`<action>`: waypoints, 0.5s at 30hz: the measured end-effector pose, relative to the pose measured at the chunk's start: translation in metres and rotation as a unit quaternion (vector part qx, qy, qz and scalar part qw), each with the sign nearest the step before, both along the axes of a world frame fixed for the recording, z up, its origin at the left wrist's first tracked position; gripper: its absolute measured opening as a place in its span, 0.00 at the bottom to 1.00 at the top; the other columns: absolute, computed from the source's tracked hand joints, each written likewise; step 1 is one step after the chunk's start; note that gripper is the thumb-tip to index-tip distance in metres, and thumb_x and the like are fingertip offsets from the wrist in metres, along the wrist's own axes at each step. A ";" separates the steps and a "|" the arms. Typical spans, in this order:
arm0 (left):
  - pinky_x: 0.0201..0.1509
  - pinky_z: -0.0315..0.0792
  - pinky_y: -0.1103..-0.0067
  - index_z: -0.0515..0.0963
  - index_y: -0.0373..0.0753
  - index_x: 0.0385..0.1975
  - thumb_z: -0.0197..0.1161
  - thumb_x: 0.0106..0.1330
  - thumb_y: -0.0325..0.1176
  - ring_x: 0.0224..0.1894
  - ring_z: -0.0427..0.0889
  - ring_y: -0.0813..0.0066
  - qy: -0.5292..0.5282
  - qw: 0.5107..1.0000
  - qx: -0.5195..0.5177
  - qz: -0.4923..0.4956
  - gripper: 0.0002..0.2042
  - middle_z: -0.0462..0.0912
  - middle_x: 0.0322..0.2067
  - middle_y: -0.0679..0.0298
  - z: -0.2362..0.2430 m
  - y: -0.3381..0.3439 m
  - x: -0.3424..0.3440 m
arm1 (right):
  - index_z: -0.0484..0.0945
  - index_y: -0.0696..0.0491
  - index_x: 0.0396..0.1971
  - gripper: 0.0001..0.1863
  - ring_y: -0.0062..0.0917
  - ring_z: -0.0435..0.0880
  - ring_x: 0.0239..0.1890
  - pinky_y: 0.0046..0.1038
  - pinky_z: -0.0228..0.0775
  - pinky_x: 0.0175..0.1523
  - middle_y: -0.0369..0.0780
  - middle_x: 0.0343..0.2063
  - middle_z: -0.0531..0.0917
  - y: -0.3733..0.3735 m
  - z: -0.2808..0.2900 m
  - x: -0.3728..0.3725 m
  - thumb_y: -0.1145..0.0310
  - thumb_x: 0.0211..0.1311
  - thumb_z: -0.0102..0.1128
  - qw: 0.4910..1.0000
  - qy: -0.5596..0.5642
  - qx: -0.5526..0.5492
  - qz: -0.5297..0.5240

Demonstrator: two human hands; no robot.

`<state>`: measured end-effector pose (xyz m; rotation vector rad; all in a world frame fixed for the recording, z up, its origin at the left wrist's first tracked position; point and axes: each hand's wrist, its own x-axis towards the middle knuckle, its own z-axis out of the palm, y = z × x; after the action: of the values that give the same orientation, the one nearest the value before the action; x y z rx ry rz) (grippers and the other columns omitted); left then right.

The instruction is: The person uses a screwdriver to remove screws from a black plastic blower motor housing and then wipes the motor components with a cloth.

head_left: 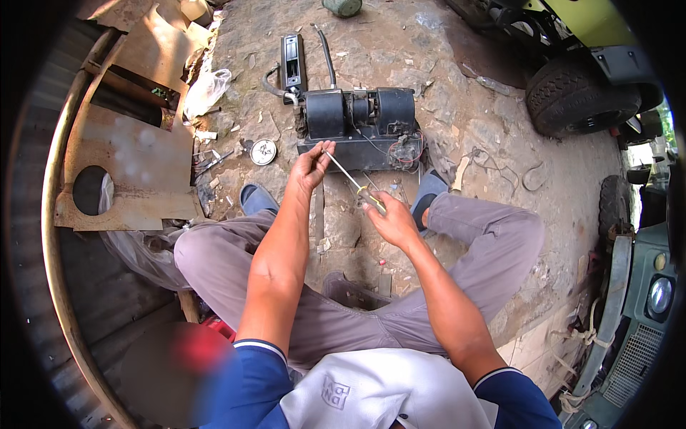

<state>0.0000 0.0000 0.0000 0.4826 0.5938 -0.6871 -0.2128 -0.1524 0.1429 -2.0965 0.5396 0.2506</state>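
Observation:
My right hand [391, 220] is closed around the yellowish handle of a screwdriver [348, 174]. Its long metal shaft slants up and left to the fingertips of my left hand [311, 166]. Those fingers are pinched together at the screwdriver's tip; whatever small thing they hold is too small to make out. Just beyond both hands, a black blower unit [361, 152] with two rounded housings lies on the ground between my feet. Thin wires run over its right end. A small round tin [263, 151] with small dark pieces in it sits to the left of the unit.
Behind the blower lie a narrow black panel [291, 61] and a dark hose [325, 53]. Loose tools [212, 163] and a plastic bag [207, 93] are at left, beside a rusty metal sheet [128, 164]. A vehicle tyre [582, 96] stands at far right, a green vehicle front [643, 314] nearer.

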 end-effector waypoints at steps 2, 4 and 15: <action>0.64 0.76 0.67 0.63 0.25 0.58 0.49 0.73 0.21 0.59 0.76 0.52 0.000 1.000 0.003 0.001 0.16 0.74 0.55 0.46 0.002 0.000 0.001 | 0.77 0.60 0.53 0.27 0.51 0.81 0.50 0.41 0.72 0.56 0.58 0.44 0.83 0.000 -0.003 0.002 0.54 0.62 0.60 1.000 0.004 0.004 -0.002; 0.64 0.76 0.67 0.63 0.25 0.58 0.49 0.73 0.21 0.59 0.76 0.52 0.002 1.000 0.006 -0.001 0.16 0.74 0.55 0.46 0.001 0.001 -0.005 | 0.77 0.61 0.52 0.27 0.51 0.82 0.49 0.41 0.72 0.56 0.58 0.43 0.83 0.001 -0.009 -0.002 0.55 0.61 0.60 1.000 -0.003 0.001 -0.005; 0.64 0.77 0.67 0.64 0.26 0.57 0.47 0.74 0.21 0.59 0.77 0.52 0.011 1.000 0.002 0.008 0.14 0.74 0.55 0.46 -0.003 -0.002 0.001 | 0.77 0.60 0.52 0.26 0.50 0.82 0.48 0.41 0.73 0.54 0.57 0.42 0.83 -0.002 -0.012 0.001 0.56 0.61 0.60 1.000 -0.013 0.003 -0.003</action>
<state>0.0006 -0.0016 -0.0030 0.4736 0.6189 -0.6769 -0.2122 -0.1545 0.1305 -2.0890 0.5293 0.2199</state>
